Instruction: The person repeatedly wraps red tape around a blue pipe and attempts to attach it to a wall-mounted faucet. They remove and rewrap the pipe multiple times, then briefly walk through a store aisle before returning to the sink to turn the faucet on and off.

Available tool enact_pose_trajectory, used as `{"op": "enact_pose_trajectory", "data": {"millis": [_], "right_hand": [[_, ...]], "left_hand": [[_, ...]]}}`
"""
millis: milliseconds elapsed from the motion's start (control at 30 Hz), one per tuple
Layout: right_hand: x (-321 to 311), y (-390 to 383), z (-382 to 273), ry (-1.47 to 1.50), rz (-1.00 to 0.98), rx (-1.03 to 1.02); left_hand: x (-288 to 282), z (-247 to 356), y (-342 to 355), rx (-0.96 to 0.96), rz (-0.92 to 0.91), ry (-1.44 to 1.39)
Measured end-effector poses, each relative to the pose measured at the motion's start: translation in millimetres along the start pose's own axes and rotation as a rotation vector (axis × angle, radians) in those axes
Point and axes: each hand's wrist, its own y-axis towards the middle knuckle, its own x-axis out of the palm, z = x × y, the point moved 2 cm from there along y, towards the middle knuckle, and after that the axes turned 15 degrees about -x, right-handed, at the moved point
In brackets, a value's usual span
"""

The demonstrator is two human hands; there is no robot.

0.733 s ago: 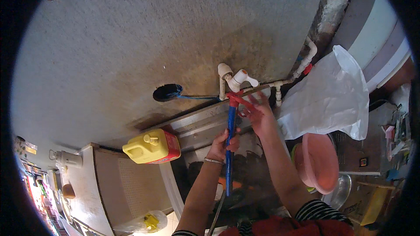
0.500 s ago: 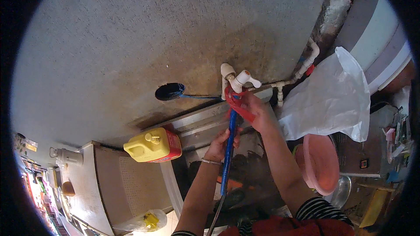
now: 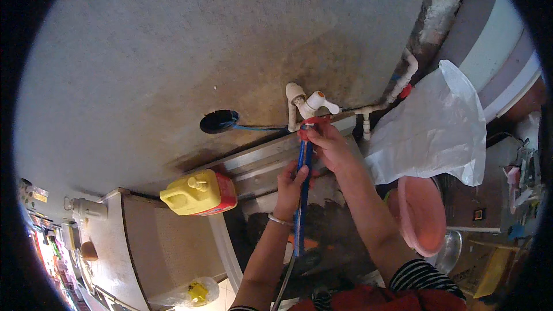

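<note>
Two grips show: the left hand (image 3: 291, 182) is clamped around the blue hose (image 3: 300, 216), seemingly to steady it, while the right hand (image 3: 330, 148) pinches the red strip (image 3: 316, 120) at its far end, just beside the white tap (image 3: 317, 103).

Pale tabletop (image 3: 118, 242), left side of view: one white container (image 3: 91, 209) and one brown bowl (image 3: 89, 251) rest upon it.

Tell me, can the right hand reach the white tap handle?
Probably yes: the right hand is just below the white tap handle, with only some red strip showing between them, though it's busy with that strip.
</note>
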Motion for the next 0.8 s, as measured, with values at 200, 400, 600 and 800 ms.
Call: {"op": "enact_pose_trajectory", "data": {"millis": [200,400,600,800], "right_hand": [[4,3,8,-0.465,0.122,-0.212],[19,4,3,-0.878,0.164,-0.374],[10,-3,-15,-0.797,-0.122,-0.266],[-5,1,-9,0.174,-0.199,0.051]], "left_hand": [[-4,-6,12,-0.297,-0.651,-0.617],[-7,6,10,0.135,0.026,0.058],[4,13,6,0.32,0.217,0.214],[3,13,4,-0.222,-0.15,-0.338]]}}
